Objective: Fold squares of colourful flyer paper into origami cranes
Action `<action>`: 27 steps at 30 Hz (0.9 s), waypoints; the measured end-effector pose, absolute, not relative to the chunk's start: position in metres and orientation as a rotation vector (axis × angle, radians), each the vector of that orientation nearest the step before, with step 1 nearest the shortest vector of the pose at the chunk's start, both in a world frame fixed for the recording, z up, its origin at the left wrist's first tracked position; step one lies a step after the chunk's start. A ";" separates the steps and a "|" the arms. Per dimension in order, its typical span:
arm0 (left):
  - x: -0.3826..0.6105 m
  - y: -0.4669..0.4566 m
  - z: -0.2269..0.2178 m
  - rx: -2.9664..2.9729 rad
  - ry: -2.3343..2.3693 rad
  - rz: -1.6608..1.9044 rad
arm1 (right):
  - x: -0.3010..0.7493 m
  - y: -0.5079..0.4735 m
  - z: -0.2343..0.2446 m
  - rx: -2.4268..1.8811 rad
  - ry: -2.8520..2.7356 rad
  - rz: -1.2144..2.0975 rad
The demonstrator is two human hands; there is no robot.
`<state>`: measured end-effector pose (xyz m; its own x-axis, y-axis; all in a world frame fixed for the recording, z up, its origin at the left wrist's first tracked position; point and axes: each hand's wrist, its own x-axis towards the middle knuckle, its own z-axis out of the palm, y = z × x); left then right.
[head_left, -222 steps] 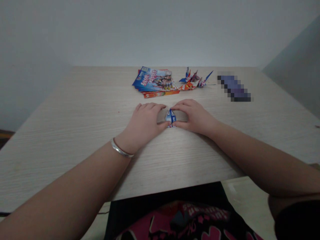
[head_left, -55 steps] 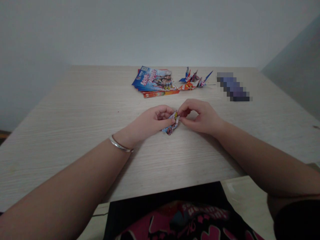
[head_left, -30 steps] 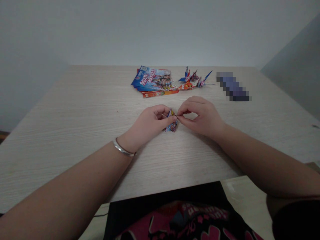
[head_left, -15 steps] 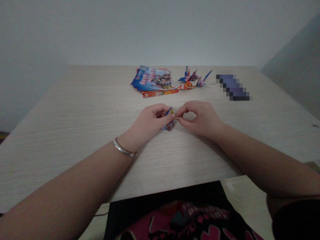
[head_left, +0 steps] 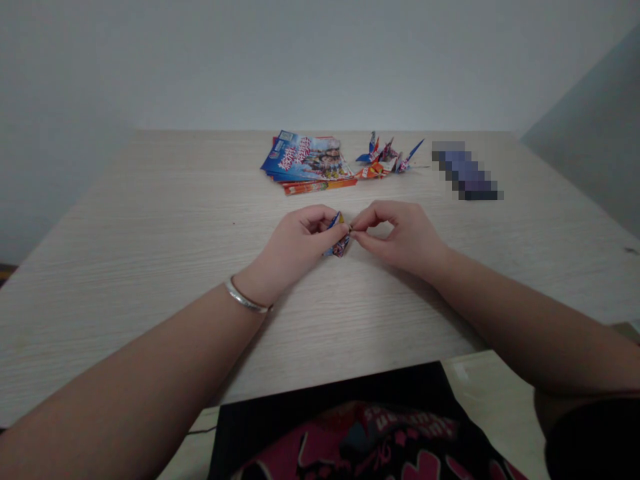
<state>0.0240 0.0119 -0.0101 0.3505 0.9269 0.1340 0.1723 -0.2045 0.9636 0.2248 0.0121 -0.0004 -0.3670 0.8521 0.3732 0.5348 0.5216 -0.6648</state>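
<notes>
A small piece of folded paper (head_left: 341, 248), printed in blue, yellow and other colours, is pinched between the thumb and fingers of my left hand (head_left: 303, 243). The fingers of my right hand (head_left: 400, 233) are closed in a pinch on the paper's right tip, just beside my left thumb. My fingertips hide that tip. Both hands are over the middle of the table, and a silver bracelet (head_left: 246, 297) circles my left wrist.
A fanned stack of printed blue and orange leaflets (head_left: 307, 160) lies at the table's (head_left: 150, 220) far side. Several folded paper cranes (head_left: 385, 160) stand right of it. Farther right is a blurred-out dark rectangular object (head_left: 467, 172). A wall (head_left: 320, 67) rises behind the table.
The folded paper has tilted or shifted up very slightly in my fingers. Both hands keep the same pinch in nearly the same place.
</notes>
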 end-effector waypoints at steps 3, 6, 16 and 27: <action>0.024 0.012 -0.010 1.668 1.009 0.990 | 0.223 0.016 -0.003 -1.155 -1.948 0.799; 0.025 0.012 -0.010 1.682 1.019 1.006 | 0.222 0.020 -0.006 -1.165 -1.881 0.965; 0.026 0.011 -0.008 1.651 1.063 0.980 | 0.217 0.024 -0.010 -1.143 -1.756 1.167; 0.026 0.011 -0.007 1.571 1.108 1.019 | 0.214 0.025 -0.013 -1.104 -1.706 1.264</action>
